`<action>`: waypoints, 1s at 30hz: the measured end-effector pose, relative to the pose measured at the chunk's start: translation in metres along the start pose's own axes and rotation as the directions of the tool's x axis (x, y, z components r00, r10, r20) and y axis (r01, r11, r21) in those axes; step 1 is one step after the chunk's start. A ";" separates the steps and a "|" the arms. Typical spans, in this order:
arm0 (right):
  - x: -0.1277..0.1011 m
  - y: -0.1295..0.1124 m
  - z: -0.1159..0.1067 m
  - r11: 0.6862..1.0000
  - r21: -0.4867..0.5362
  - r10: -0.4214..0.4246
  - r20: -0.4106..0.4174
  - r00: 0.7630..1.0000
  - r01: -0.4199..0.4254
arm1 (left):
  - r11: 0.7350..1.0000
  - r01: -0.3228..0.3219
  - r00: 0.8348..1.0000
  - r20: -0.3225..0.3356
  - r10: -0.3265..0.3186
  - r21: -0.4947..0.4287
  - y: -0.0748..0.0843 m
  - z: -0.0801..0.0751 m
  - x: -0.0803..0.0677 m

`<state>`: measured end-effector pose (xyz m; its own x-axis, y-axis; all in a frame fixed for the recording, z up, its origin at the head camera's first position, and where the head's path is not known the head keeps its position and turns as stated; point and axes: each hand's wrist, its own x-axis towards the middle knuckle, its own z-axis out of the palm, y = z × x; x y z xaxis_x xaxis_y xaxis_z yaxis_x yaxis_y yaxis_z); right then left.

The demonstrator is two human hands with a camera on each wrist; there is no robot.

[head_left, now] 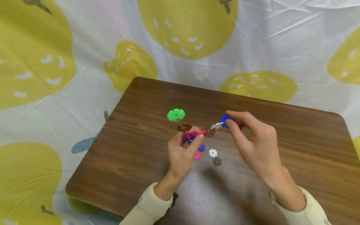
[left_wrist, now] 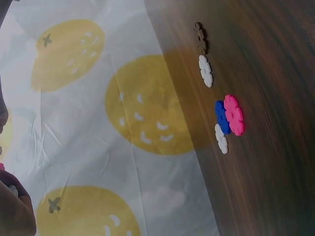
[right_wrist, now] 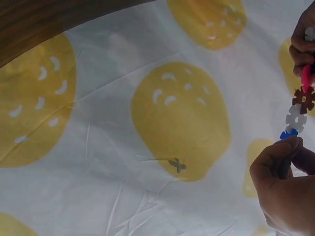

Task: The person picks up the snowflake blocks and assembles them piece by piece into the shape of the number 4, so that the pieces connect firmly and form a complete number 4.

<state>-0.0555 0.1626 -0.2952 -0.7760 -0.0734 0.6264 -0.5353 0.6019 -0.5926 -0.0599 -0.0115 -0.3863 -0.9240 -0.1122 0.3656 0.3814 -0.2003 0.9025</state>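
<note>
Notched plastic snowflake discs, slotted into one another, form a chain between the two hands above the table. My left hand grips the chain around a pink disc, with a purple disc beside it. A green disc tops the branch rising on the left, over a brown disc. From the pink disc the chain runs right through another brown disc and a white disc. At that end my right hand pinches a blue disc, whose edge meets the white one. Fingers partly hide the chain's middle.
Loose discs lie on the brown wooden table below the hands: a white disc, a dark brown disc, a pink disc, a blue disc and another white disc. A lemon-print curtain hangs behind the table.
</note>
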 end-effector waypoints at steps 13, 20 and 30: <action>0.000 -0.003 0.001 0.998 0.044 0.050 0.001 0.999 -0.050 | 0.999 -0.043 0.999 0.015 0.043 0.011 -0.003 0.003 0.001; 0.002 -0.002 0.005 0.999 0.041 0.031 0.012 0.999 -0.031 | 1.000 0.021 0.997 0.077 -0.021 0.003 -0.003 0.000 0.001; 0.010 -0.004 0.014 0.999 0.037 0.019 0.036 0.999 -0.020 | 0.991 0.110 0.988 0.118 -0.101 -0.072 -0.003 -0.004 0.004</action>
<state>-0.0659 0.1485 -0.2936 -0.7975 -0.0906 0.5964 -0.5315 0.5732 -0.6236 -0.0648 -0.0153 -0.3879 -0.9546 0.0246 0.2968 0.2784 -0.2809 0.9185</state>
